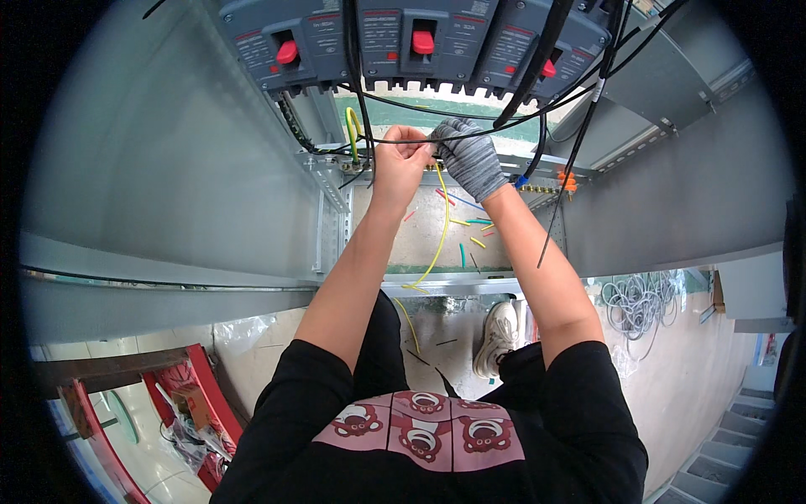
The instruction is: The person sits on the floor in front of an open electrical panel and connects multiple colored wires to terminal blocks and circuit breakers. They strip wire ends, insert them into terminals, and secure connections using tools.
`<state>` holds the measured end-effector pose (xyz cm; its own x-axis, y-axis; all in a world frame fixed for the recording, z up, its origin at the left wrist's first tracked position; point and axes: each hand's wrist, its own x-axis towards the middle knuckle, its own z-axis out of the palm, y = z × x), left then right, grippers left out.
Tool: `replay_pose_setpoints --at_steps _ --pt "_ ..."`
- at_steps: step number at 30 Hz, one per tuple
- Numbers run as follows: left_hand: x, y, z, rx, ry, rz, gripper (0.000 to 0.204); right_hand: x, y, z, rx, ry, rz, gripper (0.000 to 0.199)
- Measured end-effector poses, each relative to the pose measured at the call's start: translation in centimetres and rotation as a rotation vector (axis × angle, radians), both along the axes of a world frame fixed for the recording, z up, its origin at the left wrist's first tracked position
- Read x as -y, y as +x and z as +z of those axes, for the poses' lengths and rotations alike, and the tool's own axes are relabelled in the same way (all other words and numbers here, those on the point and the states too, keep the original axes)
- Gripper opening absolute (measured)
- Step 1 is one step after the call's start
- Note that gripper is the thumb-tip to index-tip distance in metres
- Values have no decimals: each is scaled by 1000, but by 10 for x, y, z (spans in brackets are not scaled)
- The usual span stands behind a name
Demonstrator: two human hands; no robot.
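Note:
My bare left hand [401, 160] is closed in a pinch, its fingertips meeting those of my right hand [470, 158], which wears a grey knitted glove. Between the two, the upper end of a thin yellow wire [446, 220] disappears into the fingers; the exact tip is hidden. The wire hangs down past the cabinet's front rail toward the floor. Just above the fingers a thin black cable crosses. Left of my left hand, a green-and-yellow wire loop [351, 126] rises from a metal rail [550, 189] that runs behind my hands.
Three dark grey circuit breakers [422, 42] with red levers hang above, with black cables [537, 63] dropping from them. Grey cabinet panels [168, 160] flank both sides. Coloured wire or tubing scraps [478, 242] lie below. A grey cable coil [638, 304] and a red frame [210, 395] stand outside.

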<state>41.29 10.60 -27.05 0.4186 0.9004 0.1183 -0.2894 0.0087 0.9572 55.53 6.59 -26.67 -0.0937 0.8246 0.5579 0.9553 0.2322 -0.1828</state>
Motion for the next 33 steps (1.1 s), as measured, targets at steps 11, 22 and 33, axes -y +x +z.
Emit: replay_pose_setpoints --at_steps 11,22,33 --pt "6 -6 3 -14 -7 -36 13 9 -2 -2 -296 53 -51 15" --pt "26 -7 -8 -305 445 192 23 48 -36 2 -861 -206 -280 20" --pt "-34 1 33 -471 1058 -14 10 11 -61 -15 -1062 155 -549 14"
